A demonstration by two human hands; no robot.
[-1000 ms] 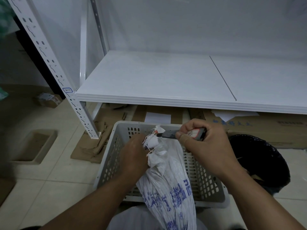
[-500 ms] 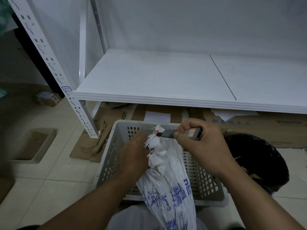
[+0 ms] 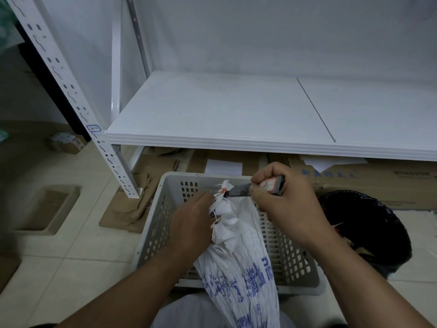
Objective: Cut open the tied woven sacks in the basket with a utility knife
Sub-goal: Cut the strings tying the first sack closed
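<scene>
Single head-worn view, forward and down, close over the basket (image 3: 170, 185) before a shelf (image 3: 212, 119).

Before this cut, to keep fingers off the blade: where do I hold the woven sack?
Grip the woven sack at its gathered neck below the tie, from the left: the utility knife meets the tie from the right, above that grip.

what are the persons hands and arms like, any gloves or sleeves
The left hand and right hand are bare: no gloves, and no rings or watch show on the sides in view. The left forearm and right forearm are uncovered down to the frame edge, so no sleeves show.
</scene>
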